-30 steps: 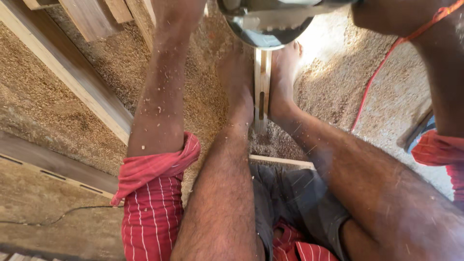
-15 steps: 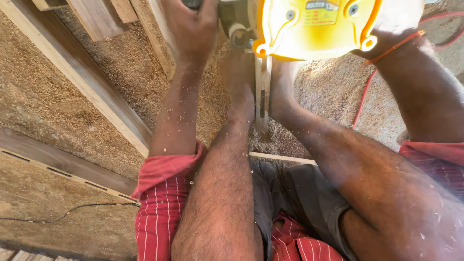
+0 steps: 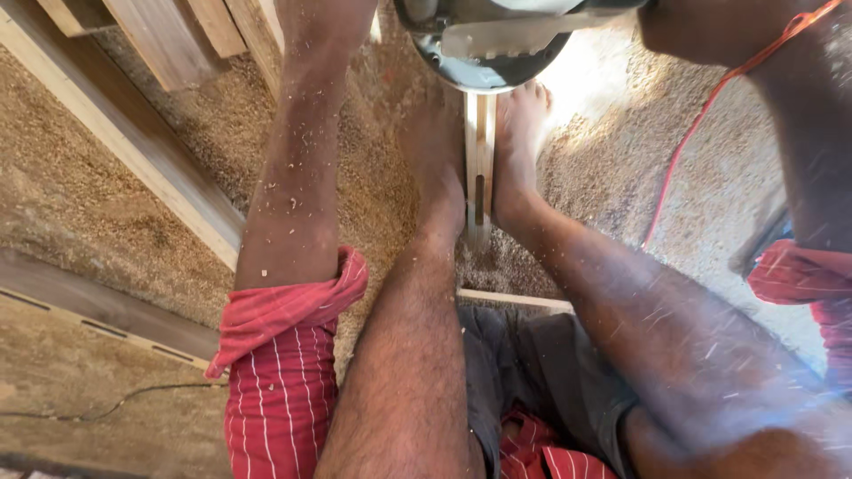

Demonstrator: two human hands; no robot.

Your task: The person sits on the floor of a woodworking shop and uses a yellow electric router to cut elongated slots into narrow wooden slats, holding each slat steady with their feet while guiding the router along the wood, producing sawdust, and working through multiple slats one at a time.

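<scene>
Two bare legs fill the near view, knees bent over dark shorts (image 3: 532,372), with rolled red striped sleeves (image 3: 284,355) at either side. From the left sleeve the left forearm (image 3: 302,177) runs straight up and away, dusted with wood chips; its hand passes out of the top edge, so its grip cannot be told. At the right edge the right arm (image 3: 808,133) also rises out of view, its hand unseen, an orange cord (image 3: 701,133) trailing along it. Beyond the knees, both feet (image 3: 519,151) clamp a narrow slotted wooden strip (image 3: 479,168) lying on the sawdust-covered floor (image 3: 106,204). Farthest off, a circular saw (image 3: 488,44) sits over the strip's far end, and pale planks (image 3: 133,133) lie to the left
</scene>
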